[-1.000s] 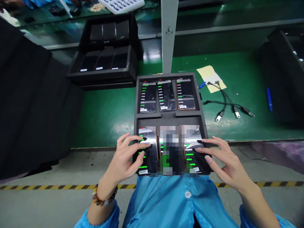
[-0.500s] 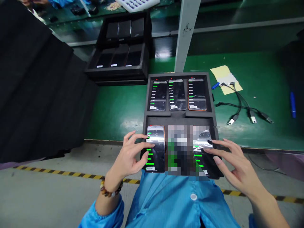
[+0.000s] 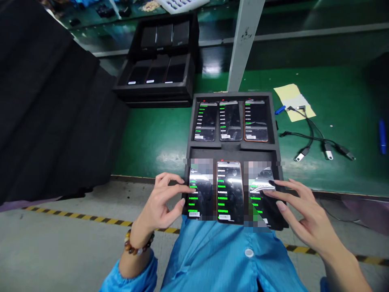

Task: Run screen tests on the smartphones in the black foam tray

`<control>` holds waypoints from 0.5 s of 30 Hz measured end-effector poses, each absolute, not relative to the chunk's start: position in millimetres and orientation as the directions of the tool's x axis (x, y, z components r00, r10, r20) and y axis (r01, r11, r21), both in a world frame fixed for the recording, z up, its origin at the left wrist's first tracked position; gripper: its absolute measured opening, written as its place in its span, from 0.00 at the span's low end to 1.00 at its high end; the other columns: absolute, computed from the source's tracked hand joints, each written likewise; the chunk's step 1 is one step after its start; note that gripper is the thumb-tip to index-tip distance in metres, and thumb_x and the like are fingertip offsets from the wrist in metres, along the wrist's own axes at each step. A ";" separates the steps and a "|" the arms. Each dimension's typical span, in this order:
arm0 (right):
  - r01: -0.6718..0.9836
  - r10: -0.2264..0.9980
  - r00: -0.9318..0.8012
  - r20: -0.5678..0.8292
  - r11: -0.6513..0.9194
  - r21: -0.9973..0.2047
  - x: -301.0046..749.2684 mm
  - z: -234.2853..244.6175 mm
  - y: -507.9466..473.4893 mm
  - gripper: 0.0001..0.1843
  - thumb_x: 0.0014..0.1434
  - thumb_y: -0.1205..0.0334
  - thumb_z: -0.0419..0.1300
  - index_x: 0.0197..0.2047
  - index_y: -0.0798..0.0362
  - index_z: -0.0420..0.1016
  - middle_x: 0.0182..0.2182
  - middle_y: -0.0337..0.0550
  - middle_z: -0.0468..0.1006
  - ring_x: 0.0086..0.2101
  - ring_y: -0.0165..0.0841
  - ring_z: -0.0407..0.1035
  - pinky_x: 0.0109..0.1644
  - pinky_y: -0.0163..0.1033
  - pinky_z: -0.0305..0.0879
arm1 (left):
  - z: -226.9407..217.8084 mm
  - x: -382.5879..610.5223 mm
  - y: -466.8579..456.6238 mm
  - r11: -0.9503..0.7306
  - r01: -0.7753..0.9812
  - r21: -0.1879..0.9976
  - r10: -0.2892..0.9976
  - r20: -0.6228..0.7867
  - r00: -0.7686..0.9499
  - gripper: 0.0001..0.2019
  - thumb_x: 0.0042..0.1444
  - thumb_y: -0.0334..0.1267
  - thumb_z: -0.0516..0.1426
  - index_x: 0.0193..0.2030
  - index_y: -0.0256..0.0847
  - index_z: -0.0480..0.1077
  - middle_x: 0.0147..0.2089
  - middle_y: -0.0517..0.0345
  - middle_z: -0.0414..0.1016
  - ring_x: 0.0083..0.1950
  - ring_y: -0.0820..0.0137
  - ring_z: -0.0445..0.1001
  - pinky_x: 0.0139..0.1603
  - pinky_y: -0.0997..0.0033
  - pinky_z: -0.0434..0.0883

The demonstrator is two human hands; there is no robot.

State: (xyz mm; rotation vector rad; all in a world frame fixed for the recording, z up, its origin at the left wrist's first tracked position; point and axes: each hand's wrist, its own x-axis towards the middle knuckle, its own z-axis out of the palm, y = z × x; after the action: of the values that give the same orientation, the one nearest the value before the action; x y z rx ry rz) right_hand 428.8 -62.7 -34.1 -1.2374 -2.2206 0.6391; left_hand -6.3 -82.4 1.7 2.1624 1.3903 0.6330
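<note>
A black foam tray (image 3: 188, 134) lies on the green bench in front of me, with two rows of three phones, their screens lit with green text. My left hand (image 3: 164, 202) has its fingers spread, fingertips touching the screen of the near left phone (image 3: 199, 194). My right hand (image 3: 300, 213) is also open, fingers stretched onto the near right phone (image 3: 263, 194). The near middle phone (image 3: 230, 191) lies untouched between them. Three more phones (image 3: 232, 121) fill the far row.
A second stack of black trays (image 3: 158, 77) with dark phones sits at the back left. A white post (image 3: 243, 44) rises behind the tray. Cables with USB plugs (image 3: 313, 142), yellow paper (image 3: 293, 101) and a blue pen (image 3: 382, 136) lie at right. Black cloth (image 3: 51, 113) covers the left.
The view has shifted so the tray sits further right in the picture. Both hands stay on the outer near phones with only slight finger movement.
</note>
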 end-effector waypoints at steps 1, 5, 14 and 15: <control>0.625 0.867 -0.452 0.209 0.475 -0.620 428.8 -33.6 -62.9 0.19 0.72 0.62 0.61 0.63 0.41 0.81 0.61 0.48 0.80 0.62 0.49 0.73 0.71 0.64 0.62 | 1.4 -6.4 -82.8 -0.368 0.695 0.618 0.916 0.115 0.383 0.16 0.65 0.33 0.57 0.55 0.48 0.81 0.50 0.52 0.80 0.57 0.56 0.74 0.61 0.49 0.62; 0.625 0.870 -0.444 0.216 0.473 -0.621 426.8 -30.9 -62.9 0.19 0.72 0.63 0.61 0.62 0.42 0.81 0.60 0.48 0.80 0.62 0.49 0.73 0.72 0.64 0.63 | -1.1 -5.3 -83.9 -0.369 0.703 0.608 0.909 0.080 0.409 0.16 0.63 0.33 0.57 0.54 0.48 0.82 0.51 0.51 0.81 0.58 0.55 0.75 0.63 0.48 0.63; 0.609 0.853 -0.479 0.208 0.494 -0.621 424.5 -26.9 -65.4 0.21 0.71 0.67 0.60 0.64 0.43 0.79 0.57 0.47 0.82 0.64 0.48 0.71 0.72 0.66 0.62 | -4.9 -8.5 -80.2 -0.426 0.687 0.588 0.895 0.166 0.413 0.16 0.64 0.33 0.59 0.56 0.47 0.80 0.53 0.50 0.79 0.58 0.56 0.75 0.66 0.48 0.62; 0.612 0.852 -0.481 0.207 0.496 -0.616 423.9 -26.8 -65.2 0.21 0.71 0.67 0.60 0.64 0.43 0.79 0.56 0.47 0.83 0.63 0.48 0.72 0.72 0.66 0.62 | -4.9 -8.2 -79.7 -0.431 0.687 0.585 0.894 0.173 0.414 0.16 0.63 0.33 0.59 0.56 0.47 0.80 0.53 0.50 0.78 0.58 0.56 0.75 0.66 0.48 0.62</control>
State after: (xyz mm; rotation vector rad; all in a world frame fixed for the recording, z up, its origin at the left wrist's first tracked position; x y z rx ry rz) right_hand 423.9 -65.2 -26.8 -1.2033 -2.2495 0.6460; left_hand -8.2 -79.7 -4.9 2.2484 1.3474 0.6562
